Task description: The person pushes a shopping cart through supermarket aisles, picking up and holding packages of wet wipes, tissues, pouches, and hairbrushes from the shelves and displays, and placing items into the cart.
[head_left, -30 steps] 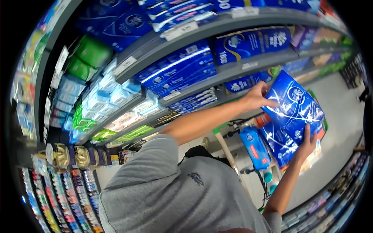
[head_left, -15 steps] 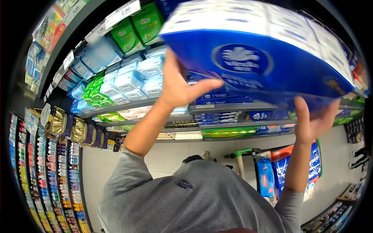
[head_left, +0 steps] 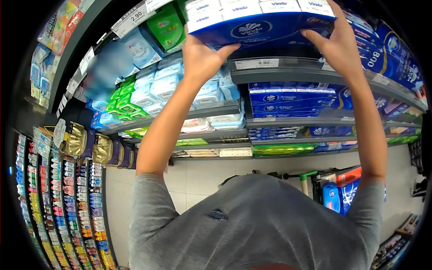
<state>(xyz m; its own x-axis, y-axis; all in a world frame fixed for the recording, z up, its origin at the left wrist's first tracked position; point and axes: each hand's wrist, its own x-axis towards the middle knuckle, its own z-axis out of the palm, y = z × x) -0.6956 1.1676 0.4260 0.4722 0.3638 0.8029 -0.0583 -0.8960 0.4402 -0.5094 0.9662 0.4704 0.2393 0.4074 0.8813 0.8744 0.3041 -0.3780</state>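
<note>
A blue Vinda tissue multipack (head_left: 274, 32), with white packets showing along its top, is held level between my two hands at the upper shelf. My left hand (head_left: 203, 57) grips its left end, thumb lying along the lower front edge. At the right end, my right hand (head_left: 336, 48) has its thumb pressed on the front face and its fingers hidden behind. Just below the pack runs a grey shelf edge with a 9.90 price tag (head_left: 257, 63). Whether the pack's underside rests on that shelf, I cannot tell.
Light blue wipes packs (head_left: 166, 83) and green packs (head_left: 123, 99) fill the shelf at left. More blue Vinda packs (head_left: 288, 101) sit on the shelf below. A cart with a green-ended handle (head_left: 308, 173) and blue packs stands at lower right. Racks of small bottles (head_left: 63, 198) line the left.
The tissue multipack has gone forward, away from me, to the upper shelf, and is more level. Both arms are stretched further out, and my right hand has risen to the pack's right end.
</note>
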